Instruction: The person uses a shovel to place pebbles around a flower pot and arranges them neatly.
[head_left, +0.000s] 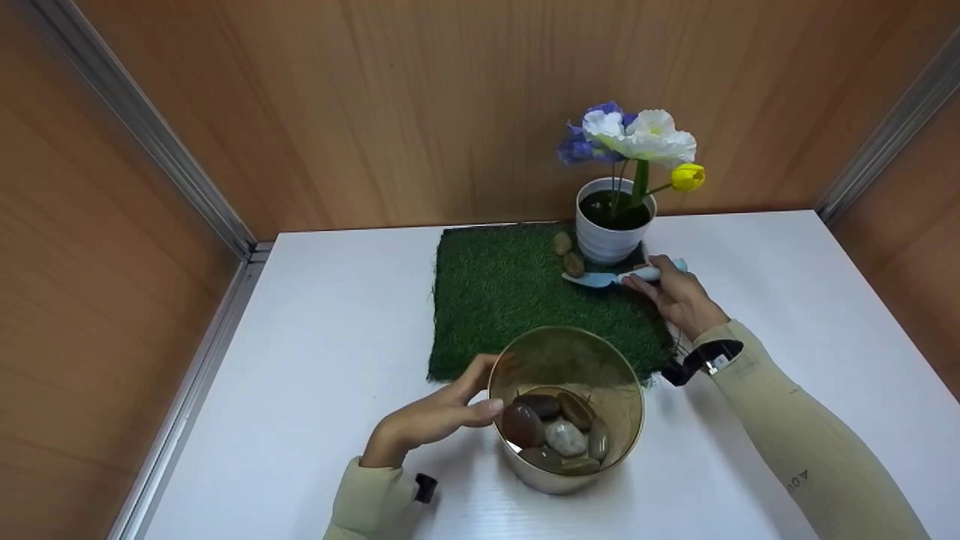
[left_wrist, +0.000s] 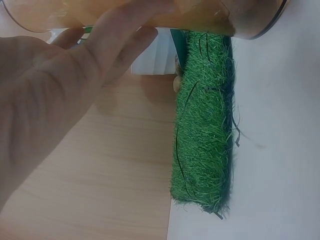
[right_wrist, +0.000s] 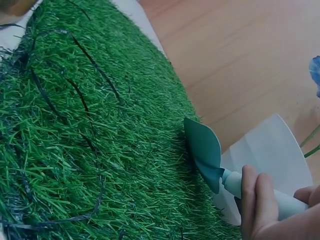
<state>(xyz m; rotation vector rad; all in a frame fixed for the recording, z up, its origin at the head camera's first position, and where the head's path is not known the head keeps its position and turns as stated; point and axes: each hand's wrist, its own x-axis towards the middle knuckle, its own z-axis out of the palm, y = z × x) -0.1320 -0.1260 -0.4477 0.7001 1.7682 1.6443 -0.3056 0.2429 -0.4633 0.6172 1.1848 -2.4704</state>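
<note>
My left hand [head_left: 435, 412] holds the near-left side of a gold-tinted bowl [head_left: 566, 352], thumb toward the front and fingers along its outer wall. Several smooth stones [head_left: 566, 437], brown, grey and whitish, lie inside. In my right hand [head_left: 682, 300] is the pale handle of a small blue-green garden trowel [head_left: 598, 280]. The trowel's blade [right_wrist: 204, 147] lies low over the artificial grass mat [head_left: 495, 300], its tip close to two brown stones [head_left: 573, 264]. Just behind the trowel stands a white flower pot [head_left: 609, 244] on the mat.
Purple, white and yellow flowers [head_left: 652, 139] rise from the pot. A wooden panel [head_left: 420, 112] stands behind the white table [head_left: 337, 300], and metal-framed panels flank it. Dark loose strands [left_wrist: 180, 145] stick out of the mat.
</note>
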